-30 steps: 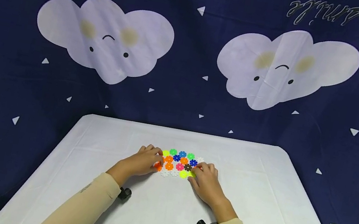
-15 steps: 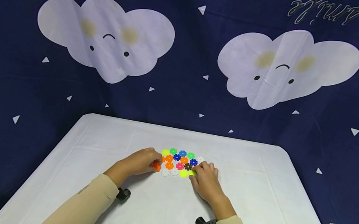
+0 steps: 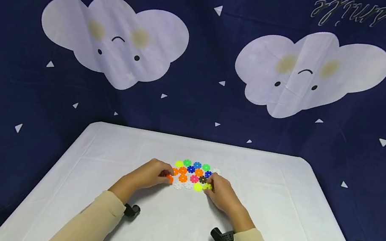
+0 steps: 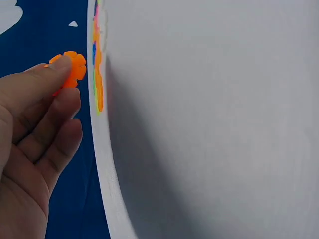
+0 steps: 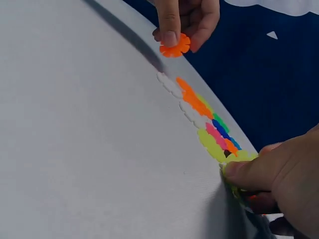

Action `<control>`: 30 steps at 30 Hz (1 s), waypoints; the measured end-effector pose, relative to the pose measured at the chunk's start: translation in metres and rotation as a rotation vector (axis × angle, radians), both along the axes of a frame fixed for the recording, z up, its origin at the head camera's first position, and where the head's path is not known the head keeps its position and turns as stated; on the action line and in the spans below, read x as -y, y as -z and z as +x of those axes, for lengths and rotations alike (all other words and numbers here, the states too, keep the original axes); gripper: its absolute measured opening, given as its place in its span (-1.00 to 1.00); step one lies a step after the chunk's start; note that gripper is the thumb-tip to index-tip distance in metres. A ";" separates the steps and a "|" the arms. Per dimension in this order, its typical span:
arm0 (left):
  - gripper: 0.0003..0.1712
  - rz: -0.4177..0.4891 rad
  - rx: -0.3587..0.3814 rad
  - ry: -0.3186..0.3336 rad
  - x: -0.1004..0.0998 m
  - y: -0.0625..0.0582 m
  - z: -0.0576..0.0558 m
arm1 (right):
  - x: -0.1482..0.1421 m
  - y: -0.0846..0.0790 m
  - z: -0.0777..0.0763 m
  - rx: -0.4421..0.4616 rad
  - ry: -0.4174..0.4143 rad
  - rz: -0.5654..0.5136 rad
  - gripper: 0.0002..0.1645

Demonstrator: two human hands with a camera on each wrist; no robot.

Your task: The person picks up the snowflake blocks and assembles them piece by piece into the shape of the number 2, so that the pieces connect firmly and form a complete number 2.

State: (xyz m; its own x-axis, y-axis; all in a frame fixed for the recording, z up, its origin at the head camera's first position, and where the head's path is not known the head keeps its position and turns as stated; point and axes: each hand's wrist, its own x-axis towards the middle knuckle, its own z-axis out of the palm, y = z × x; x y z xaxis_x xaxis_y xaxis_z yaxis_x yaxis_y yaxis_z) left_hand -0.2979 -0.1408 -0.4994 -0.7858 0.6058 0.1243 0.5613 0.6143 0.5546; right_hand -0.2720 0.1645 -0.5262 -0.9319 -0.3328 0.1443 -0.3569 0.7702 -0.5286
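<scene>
Between thumb and fingers, my left hand pinches an orange notched flower-shaped disc, which is raised off the table in the left wrist view. At the near right corner of a cluster of similar discs, my right hand pinches a yellow disc by its edge, low over the table. The rest of the cluster lies flat between the hands: an orange disc, a pink disc, a brown disc, a white disc, another yellow disc, and blue and green ones behind. My right fingers partly hide the cluster's right side.
The discs lie on a white-covered table. Beyond its far edge hangs a dark blue curtain with cloud prints. A black wrist camera sits under the right forearm, and another black camera under the left.
My left hand has drawn slightly left and lifted the orange disc from the cluster's left edge. My right fingers have drawn together on the yellow disc.
</scene>
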 end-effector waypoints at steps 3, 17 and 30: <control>-0.84 0.053 0.012 -0.032 -0.001 0.001 0.003 | -0.001 0.001 0.004 0.000 0.002 -0.095 -0.73; -0.81 0.441 0.100 -0.116 -0.017 0.003 0.027 | 0.016 -0.014 0.023 0.150 -0.044 -0.672 -0.81; -0.85 0.531 0.053 -0.042 -0.032 0.006 0.043 | 0.037 -0.010 0.032 0.288 -0.034 -0.907 -0.76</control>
